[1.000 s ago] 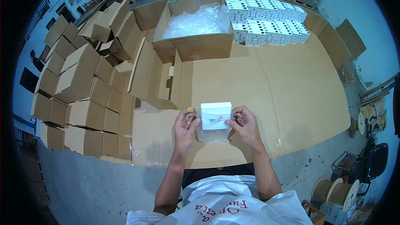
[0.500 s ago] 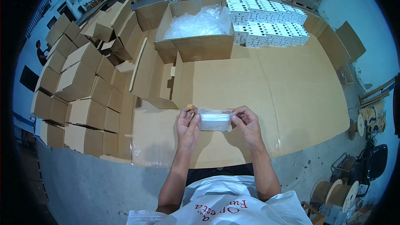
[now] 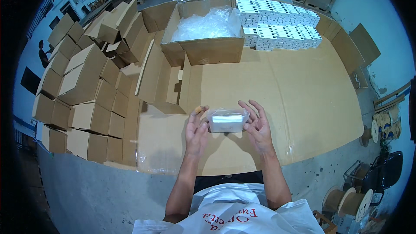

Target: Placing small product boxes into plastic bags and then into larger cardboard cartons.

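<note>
A small white box wrapped in a clear plastic bag [image 3: 227, 123] is between my two hands, above the brown cardboard tabletop [image 3: 242, 89]. My left hand [image 3: 197, 132] is at its left end, thumb and fingertips against the plastic, an orange-tan wrap on one finger. My right hand [image 3: 259, 131] is at the other end with its fingers raised and spread, its thumb close by the bag's right edge. The box's underside is hidden.
Ahead stands an open carton of clear plastic bags [image 3: 203, 51], beside an empty-looking open carton [image 3: 167, 84]. Stacked white boxes [image 3: 284, 34] are at the back right. Brown cartons [image 3: 86, 91] pile up along the left. Wooden reels [image 3: 353, 203] and a black chair [image 3: 388, 171] stand right.
The wrapped box has shifted slightly away from me and a little right. My right fingers have let go of the plastic's edge and spread upward. My left hand has barely moved.
</note>
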The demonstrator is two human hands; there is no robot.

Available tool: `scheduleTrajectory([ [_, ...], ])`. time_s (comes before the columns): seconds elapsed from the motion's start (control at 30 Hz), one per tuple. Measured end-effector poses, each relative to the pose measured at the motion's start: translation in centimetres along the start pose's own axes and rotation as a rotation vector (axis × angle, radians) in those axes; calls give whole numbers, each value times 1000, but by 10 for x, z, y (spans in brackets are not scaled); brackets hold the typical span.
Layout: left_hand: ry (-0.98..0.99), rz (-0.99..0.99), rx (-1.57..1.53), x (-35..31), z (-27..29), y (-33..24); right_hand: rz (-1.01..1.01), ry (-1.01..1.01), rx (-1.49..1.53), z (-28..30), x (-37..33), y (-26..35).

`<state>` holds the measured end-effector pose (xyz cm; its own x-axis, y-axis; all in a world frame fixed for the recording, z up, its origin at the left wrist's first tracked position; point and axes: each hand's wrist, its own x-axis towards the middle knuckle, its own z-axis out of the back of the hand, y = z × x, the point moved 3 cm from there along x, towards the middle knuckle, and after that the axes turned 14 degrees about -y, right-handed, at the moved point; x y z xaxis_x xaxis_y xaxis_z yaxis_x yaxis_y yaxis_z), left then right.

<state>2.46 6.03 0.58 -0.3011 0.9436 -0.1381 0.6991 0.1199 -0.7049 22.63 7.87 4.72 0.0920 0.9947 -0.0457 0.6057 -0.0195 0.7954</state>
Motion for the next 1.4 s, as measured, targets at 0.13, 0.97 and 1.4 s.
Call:
scheduleTrajectory([
  [0.13, 111, -100, 374, -1, -6, 5, -15, 46, -248, 16, 4, -16],
  [0.97, -255, -33, 565, 2, -23, -2, 559, 105, -766, 6, 7, -6],
  [1.4, 399, -638, 1008, 8, -13, -44, 467, 203, -743, 7, 9, -11],
])
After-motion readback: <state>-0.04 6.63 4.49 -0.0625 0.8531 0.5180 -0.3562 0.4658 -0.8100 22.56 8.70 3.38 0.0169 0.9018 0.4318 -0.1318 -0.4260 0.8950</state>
